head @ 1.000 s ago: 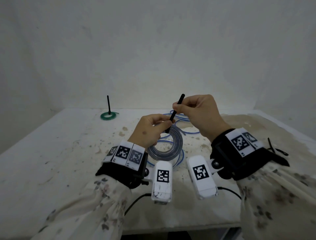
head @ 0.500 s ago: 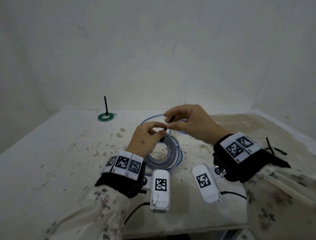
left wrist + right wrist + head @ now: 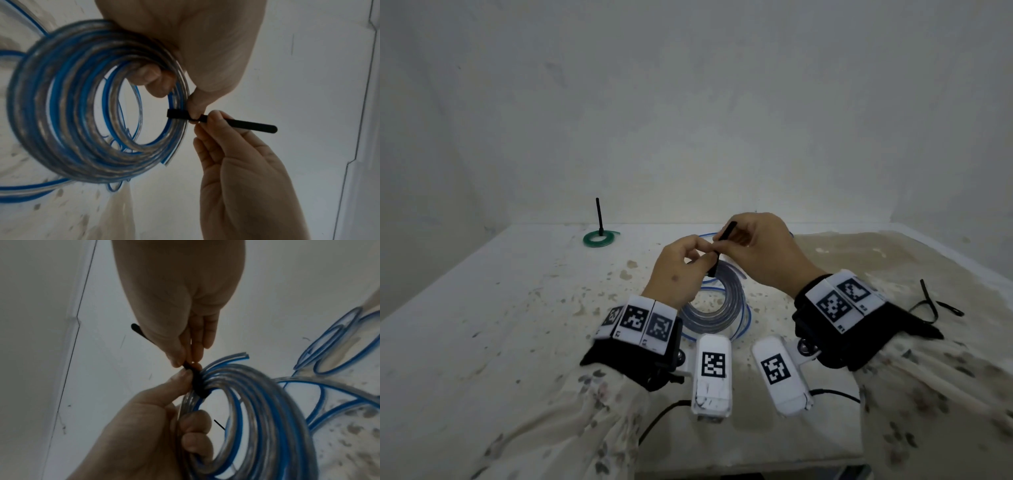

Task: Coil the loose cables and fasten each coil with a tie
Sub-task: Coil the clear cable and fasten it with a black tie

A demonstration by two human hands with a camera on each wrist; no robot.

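Since a second ago the black tie (image 3: pixel 221 120), pinched in the right hand (image 3: pixel 760 250), has apparently been drawn snug round the coil (image 3: pixel 96 100) gripped by the left hand (image 3: pixel 681 274), so fastening seems nearly done.

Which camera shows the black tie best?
The left wrist view: the black tie crosses the cable coil, its free end plain. The right wrist view hides much behind fingers; the head view shows it small.

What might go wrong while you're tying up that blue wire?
The left hand alone holds the coil; if it loosens, loops may spring apart. The right hand only pinches the black tie, so it might slip. A cable end sticks out and may escape the tie.
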